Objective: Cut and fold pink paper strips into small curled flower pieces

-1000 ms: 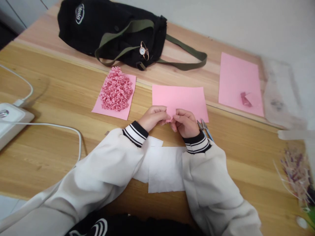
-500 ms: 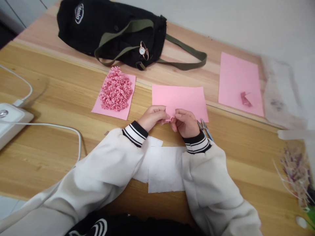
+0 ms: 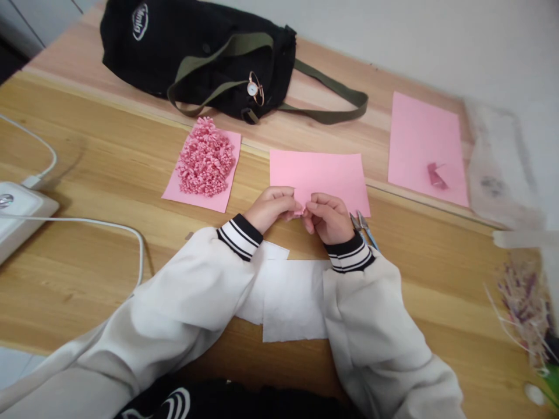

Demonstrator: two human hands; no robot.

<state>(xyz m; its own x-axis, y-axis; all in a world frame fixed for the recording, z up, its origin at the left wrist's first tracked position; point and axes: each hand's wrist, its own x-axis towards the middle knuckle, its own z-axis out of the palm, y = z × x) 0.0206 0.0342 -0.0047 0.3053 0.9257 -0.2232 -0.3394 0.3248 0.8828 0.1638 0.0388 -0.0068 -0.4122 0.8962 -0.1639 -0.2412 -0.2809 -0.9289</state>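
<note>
Above the near edge of a pink paper sheet [image 3: 318,170], my left hand [image 3: 271,209] and my right hand [image 3: 329,218] meet with thumbs and fingers pinched. Between the fingertips is a small pink piece [image 3: 299,212], mostly covered and hard to tell from the sheet behind it. Both hands are closed on it. Beside my right wrist lie small blue-handled snips [image 3: 363,227], partly under the sleeve. To the left, a heap of pink frilly pieces [image 3: 206,160] rests on another pink sheet [image 3: 218,203].
White paper sheets [image 3: 294,302] lie under my forearms. A black bag [image 3: 196,52] with a watch [image 3: 253,88] on it lies at the back. A third pink sheet [image 3: 423,134] is at right, a white power strip [image 3: 26,212] with cables at left, dried flowers [image 3: 524,297] far right.
The tips of my right thumb and finger have shifted slightly left, closer to my left fingertips. Everything else stays where it was.
</note>
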